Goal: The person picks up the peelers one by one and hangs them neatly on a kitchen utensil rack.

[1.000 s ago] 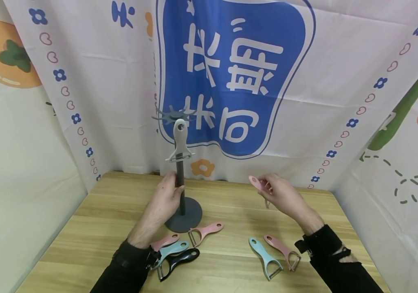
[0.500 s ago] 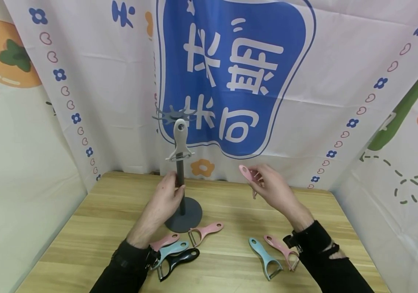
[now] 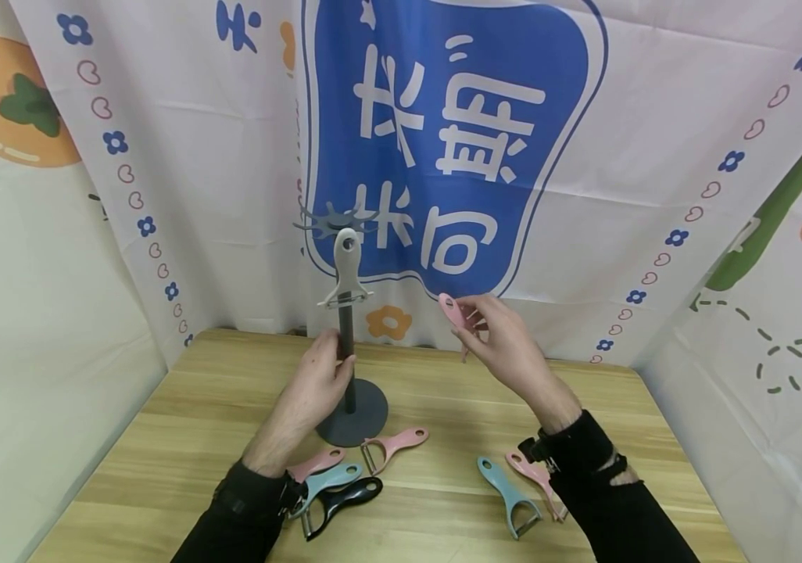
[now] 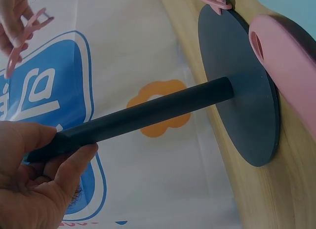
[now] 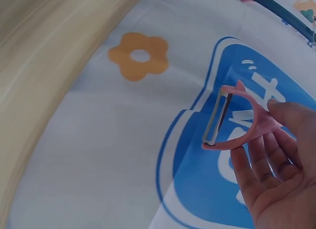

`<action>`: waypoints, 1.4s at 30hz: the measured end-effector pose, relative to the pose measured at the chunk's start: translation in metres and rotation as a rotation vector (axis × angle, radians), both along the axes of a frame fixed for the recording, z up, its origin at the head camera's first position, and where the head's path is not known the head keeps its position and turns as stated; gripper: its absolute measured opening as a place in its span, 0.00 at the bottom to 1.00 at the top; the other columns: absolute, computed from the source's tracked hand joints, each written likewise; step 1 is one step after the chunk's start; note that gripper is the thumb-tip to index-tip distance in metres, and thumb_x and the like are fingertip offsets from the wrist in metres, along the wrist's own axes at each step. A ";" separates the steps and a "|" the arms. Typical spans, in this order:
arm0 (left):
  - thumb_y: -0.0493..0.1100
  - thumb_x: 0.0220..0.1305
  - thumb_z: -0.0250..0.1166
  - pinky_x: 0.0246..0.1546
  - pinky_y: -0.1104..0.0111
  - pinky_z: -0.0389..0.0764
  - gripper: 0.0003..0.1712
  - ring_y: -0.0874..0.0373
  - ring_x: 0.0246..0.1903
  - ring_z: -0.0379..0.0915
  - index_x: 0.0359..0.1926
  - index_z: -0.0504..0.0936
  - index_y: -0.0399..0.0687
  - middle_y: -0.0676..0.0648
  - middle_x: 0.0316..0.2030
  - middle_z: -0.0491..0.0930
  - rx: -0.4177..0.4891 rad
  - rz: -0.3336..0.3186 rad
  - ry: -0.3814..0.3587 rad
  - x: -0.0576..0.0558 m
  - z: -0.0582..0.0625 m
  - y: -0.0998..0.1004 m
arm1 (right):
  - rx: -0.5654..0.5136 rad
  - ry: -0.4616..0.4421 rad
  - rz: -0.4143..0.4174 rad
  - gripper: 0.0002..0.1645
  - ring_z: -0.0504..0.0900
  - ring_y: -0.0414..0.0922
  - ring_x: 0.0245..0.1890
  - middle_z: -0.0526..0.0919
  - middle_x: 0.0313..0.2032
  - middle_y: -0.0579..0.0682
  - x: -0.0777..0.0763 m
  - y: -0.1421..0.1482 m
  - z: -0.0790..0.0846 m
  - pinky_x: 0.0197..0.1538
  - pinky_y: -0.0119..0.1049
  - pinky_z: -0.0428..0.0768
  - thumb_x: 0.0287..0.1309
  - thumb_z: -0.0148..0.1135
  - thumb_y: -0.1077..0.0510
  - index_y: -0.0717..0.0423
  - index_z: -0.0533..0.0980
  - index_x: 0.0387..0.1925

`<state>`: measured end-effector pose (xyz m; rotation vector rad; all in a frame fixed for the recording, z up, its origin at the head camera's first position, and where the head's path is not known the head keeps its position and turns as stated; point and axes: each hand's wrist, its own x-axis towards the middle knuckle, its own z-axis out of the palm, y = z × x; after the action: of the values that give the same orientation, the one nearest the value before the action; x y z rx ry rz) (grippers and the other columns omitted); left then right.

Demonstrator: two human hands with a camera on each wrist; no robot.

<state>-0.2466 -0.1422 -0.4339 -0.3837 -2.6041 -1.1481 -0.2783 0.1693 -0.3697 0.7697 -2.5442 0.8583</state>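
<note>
My left hand grips the dark grey pole of an upright stand, fingers and thumb around it above the round base. From the hooked top of the stand hangs a white peeler, blade down. To the right of the stand, my right hand pinches a pink peeler by its handle, up in the air. The holed handle end points up and left in the head view, and the blade hangs below the fingers. Part of that peeler is hidden behind the fingers in the head view.
Near the base lie a pink peeler, another pink peeler, a light blue peeler and a black peeler. Further right lie a light blue peeler and a pink peeler, partly behind the sleeve. A printed curtain backs the wooden table.
My right hand has moved left and upward with the pink peeler, closer to the stand. The left hand, the stand and the peelers on the table have stayed in place.
</note>
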 end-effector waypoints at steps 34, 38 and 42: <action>0.36 0.75 0.59 0.46 0.56 0.88 0.13 0.45 0.52 0.78 0.56 0.71 0.36 0.39 0.49 0.75 0.004 -0.024 0.009 -0.002 -0.002 -0.001 | -0.190 0.137 0.108 0.28 0.79 0.41 0.51 0.78 0.53 0.49 -0.007 -0.048 0.065 0.53 0.34 0.85 0.67 0.68 0.52 0.53 0.75 0.66; 0.35 0.75 0.59 0.45 0.56 0.88 0.13 0.46 0.51 0.78 0.55 0.71 0.36 0.39 0.49 0.75 -0.001 -0.028 0.025 -0.002 -0.002 -0.001 | -0.233 0.105 0.125 0.29 0.79 0.41 0.51 0.78 0.53 0.48 -0.011 -0.051 0.068 0.54 0.40 0.86 0.67 0.67 0.51 0.52 0.75 0.67; 0.35 0.75 0.59 0.44 0.56 0.88 0.12 0.46 0.51 0.78 0.55 0.72 0.36 0.39 0.49 0.75 -0.009 -0.029 0.035 -0.002 -0.002 -0.001 | -0.271 0.055 0.134 0.29 0.79 0.40 0.53 0.78 0.53 0.47 -0.015 -0.054 0.070 0.56 0.42 0.85 0.69 0.66 0.50 0.50 0.75 0.68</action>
<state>-0.2490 -0.1432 -0.4363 -0.4410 -2.5827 -1.1296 -0.2931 0.1152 -0.2992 0.8688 -2.2854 1.1775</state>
